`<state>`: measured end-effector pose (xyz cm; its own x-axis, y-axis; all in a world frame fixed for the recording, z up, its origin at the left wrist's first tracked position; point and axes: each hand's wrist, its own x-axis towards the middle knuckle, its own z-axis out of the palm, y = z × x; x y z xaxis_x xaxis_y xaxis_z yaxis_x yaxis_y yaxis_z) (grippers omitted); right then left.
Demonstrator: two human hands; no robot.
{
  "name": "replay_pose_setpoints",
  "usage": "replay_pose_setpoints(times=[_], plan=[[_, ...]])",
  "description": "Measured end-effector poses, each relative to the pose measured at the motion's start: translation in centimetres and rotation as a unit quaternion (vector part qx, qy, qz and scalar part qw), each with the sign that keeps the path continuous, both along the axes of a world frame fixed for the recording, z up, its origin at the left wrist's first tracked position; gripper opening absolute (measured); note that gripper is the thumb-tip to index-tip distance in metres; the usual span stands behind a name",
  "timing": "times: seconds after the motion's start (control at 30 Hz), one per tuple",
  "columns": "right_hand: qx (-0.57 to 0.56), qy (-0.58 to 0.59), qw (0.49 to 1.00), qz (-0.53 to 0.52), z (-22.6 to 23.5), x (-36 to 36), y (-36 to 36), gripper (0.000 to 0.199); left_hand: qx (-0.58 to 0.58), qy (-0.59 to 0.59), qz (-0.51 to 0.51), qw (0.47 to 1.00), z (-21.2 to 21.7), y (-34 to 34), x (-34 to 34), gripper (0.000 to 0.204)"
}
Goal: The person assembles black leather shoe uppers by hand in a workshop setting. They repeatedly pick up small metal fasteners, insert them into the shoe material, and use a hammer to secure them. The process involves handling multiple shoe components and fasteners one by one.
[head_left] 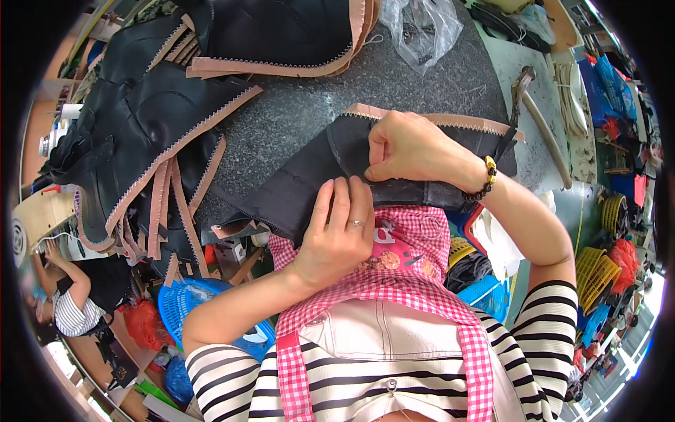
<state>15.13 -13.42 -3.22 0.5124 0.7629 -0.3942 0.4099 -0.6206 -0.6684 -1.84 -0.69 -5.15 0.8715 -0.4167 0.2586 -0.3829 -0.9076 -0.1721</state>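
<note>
A black leather-like boot upper (288, 184) with a tan zigzag-cut border lies across the near side of the dark speckled table, partly over my lap. My right hand (416, 149), with a beaded bracelet at the wrist, is closed on the upper near its middle; its curled fingers hide what part they pinch. The stretched fingers of my left hand (339, 228), one with a ring, rest close together on the upper's near edge. Its thumb is out of sight. A zipper-like toothed edge (256, 219) runs along the upper's lower left.
Stacked black uppers (155, 116) with tan borders cover the table's left and far side. A clear plastic bag (422, 32) lies at the back, and a hammer (541, 119) rests at right. Blue baskets (179, 302) stand below the table. Another person (77, 302) sits at far left.
</note>
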Motion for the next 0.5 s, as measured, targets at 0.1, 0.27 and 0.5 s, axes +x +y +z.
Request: replay_pose_setpoints(times=[0.1,0.27,0.5], plan=[[-0.014,-0.029,0.999,0.014,0.1,0.0,0.3,0.023,0.024,-0.016,-0.012,1.0,-0.5,-0.1,0.0,0.038],[0.003,-0.011,1.0,0.019,-0.1,-0.1,0.0,0.024,0.038,-0.044,-0.042,0.997,-1.0,0.1,0.1,0.035],[-0.073,-0.044,0.996,0.035,0.9,-0.4,1.2,0.027,-0.021,-0.005,-0.038,0.999,-1.5,0.7,0.1,0.041]])
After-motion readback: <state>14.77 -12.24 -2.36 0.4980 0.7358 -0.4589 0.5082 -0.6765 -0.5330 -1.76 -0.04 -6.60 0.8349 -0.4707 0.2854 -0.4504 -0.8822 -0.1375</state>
